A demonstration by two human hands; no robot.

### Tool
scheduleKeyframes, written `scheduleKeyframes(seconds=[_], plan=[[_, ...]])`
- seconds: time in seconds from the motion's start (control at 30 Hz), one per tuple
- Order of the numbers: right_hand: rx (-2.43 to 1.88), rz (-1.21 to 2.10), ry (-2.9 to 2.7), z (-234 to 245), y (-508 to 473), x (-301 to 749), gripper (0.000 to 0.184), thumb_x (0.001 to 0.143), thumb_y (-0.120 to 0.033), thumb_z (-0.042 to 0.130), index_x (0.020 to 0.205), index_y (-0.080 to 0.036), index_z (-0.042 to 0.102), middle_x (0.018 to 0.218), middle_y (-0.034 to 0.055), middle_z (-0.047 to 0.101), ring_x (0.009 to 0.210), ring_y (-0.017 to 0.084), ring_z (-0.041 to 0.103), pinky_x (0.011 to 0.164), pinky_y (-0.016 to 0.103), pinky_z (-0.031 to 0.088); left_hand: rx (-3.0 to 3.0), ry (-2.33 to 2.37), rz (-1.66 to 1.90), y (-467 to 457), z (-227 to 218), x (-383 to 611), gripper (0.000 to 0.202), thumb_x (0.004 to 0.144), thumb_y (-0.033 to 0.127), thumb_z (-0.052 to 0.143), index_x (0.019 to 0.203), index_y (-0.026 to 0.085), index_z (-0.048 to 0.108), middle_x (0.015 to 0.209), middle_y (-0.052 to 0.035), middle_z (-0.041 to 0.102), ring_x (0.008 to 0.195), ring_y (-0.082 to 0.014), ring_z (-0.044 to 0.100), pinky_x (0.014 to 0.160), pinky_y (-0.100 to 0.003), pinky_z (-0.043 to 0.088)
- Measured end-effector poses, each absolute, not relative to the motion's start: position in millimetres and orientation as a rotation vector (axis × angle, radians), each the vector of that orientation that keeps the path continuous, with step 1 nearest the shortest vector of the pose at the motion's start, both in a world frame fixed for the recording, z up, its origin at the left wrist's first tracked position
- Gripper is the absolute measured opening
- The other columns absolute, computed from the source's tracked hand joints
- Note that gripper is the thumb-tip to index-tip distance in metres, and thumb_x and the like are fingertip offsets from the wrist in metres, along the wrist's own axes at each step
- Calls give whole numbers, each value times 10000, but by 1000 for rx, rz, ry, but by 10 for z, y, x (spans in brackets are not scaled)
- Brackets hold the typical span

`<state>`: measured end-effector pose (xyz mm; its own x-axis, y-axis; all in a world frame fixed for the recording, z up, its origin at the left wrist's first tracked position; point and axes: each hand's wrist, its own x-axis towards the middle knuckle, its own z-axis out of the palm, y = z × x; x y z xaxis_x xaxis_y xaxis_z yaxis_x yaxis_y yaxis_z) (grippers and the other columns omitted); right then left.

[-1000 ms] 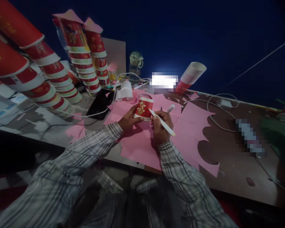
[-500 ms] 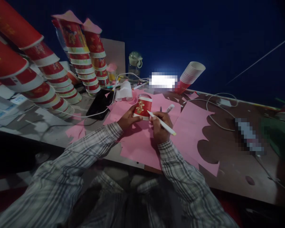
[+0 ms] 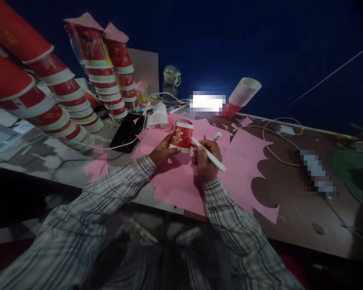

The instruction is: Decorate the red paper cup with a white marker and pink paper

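A red paper cup [image 3: 182, 136] with a pale leafy pattern and white bands sits in the grasp of my left hand [image 3: 164, 151], its thumb along the lower edge. My right hand [image 3: 208, 159] grips a white marker pen [image 3: 211, 157] with a yellowish rear end. The pen's tip points at the right side of the cup; whether it touches, I cannot tell. Beneath both hands lies pink paper [image 3: 178, 185]. Just behind my right hand is a white capped pen or tube [image 3: 217, 136].
Towers of stacked red cups [image 3: 101, 72] lean at the left. Behind stand a clear bottle [image 3: 171, 84], a bright blurred light [image 3: 207, 101] and a nested cup stack [image 3: 244, 94]. A black object [image 3: 124, 131] lies left; a white cable [image 3: 269, 149] and blurred device [image 3: 317, 172] lie right.
My right hand and the marker have shifted slightly right, the tip moving from the cup's lower front toward its right edge. The left hand and cup are nearly unchanged.
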<state>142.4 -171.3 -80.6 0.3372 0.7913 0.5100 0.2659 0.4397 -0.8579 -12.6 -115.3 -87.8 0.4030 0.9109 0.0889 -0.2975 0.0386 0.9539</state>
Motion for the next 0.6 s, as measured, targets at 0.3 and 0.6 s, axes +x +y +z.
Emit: scheduleKeyframes(seconds=[0.3,0.6], plan=[[-1119,468,-1159,-756,-1695,1395,271,891,-462,585,959,-202,622,791,16,661,677,143,626,632,319,557,1189,681,1034,-1169,-833,-131,827,633,325,828,1384,205,503,1196,-97,656,1110,-279,611,1003,-420,444],[-1121,520,-1164,-768,-1724,1392,259,895,-455,578,948,-205,621,807,17,661,687,143,616,638,322,553,1162,677,1036,-1156,-847,-122,820,616,310,821,1366,208,507,1210,-97,651,1099,-271,615,995,-419,444]])
